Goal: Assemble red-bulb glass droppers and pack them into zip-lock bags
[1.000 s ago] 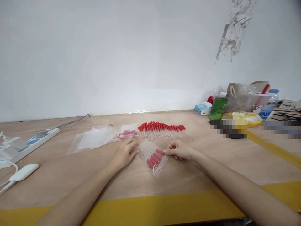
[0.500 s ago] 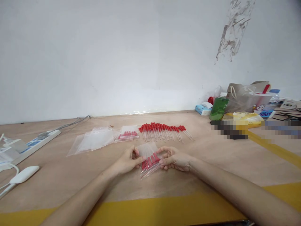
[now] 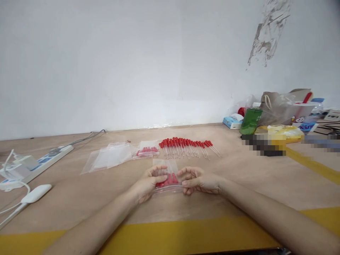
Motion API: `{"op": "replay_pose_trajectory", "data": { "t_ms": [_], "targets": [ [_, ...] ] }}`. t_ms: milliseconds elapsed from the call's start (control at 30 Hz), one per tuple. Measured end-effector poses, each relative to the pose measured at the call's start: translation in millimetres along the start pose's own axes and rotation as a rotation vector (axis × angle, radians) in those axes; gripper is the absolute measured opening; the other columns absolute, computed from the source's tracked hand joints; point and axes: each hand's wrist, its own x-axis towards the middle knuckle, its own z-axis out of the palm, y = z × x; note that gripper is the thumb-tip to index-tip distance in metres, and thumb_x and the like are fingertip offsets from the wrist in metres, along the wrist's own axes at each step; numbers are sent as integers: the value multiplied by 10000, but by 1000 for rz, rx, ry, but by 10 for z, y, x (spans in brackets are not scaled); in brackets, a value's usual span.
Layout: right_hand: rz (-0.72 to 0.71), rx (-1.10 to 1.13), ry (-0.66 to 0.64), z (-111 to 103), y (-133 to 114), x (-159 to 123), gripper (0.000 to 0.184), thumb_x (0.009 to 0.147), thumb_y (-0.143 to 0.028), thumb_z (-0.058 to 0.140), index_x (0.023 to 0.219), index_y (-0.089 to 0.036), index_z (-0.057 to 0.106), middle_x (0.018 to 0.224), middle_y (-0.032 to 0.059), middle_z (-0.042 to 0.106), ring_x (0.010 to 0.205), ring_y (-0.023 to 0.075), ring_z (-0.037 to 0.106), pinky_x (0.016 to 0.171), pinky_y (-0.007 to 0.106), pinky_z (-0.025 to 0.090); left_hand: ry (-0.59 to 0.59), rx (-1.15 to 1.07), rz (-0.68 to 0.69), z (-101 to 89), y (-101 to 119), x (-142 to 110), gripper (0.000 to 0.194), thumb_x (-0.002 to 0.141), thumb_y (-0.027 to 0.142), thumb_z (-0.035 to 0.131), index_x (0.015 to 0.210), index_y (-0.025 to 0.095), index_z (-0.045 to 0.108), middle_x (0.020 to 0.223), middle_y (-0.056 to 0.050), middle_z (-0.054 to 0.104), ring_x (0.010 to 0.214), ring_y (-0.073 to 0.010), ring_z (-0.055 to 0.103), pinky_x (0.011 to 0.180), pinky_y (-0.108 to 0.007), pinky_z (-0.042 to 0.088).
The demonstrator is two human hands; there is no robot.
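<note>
Both hands gripped one small clear bag (image 3: 168,177) of red-capped droppers, which lay on the wooden table (image 3: 239,177) just in front of the long row of loose droppers (image 3: 187,147). The left hand (image 3: 149,182) pinched the bag's left edge between thumb and fingers, and the right hand (image 3: 200,180) pinched its right edge the same way, so the near end of the bag stretched between them. The red caps inside the bag showed between the two thumbs, while its far end pointed toward the row.

Just left of that row lay another filled bag (image 3: 147,150), flat and sealed-looking, though its closure could not be made out. Further left of the row sat a spread of empty clear bags (image 3: 110,156), overlapping one another. Well to the left of the row, a white power strip (image 3: 39,163) ran along the table with a plug and cable in it. Well to the right of the row stood a green bottle (image 3: 250,120) among bags and packets by the wall.
</note>
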Motion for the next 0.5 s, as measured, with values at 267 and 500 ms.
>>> {"op": "replay_pose_trajectory", "data": {
  "t_ms": [267,500],
  "targets": [
    [20,-33,110,-253,-74,-71,311,661,-231,694,885,-139,499,773,29,612,615,83,599,605,209,483,279,310,296,-688,697,416,502,618,194,674,1094,169,516,804,-27,623,653,-121,609,663,-269,496],
    [15,12,140,-349,-81,-83,288,679,-213,679,896,-131,507,765,38,618,624,82,604,623,204,485,329,751,227,-748,789,1197,363,637,204,626,980,92,591,729,-87,637,731,-214,616,696,-339,479]
  ]
}}
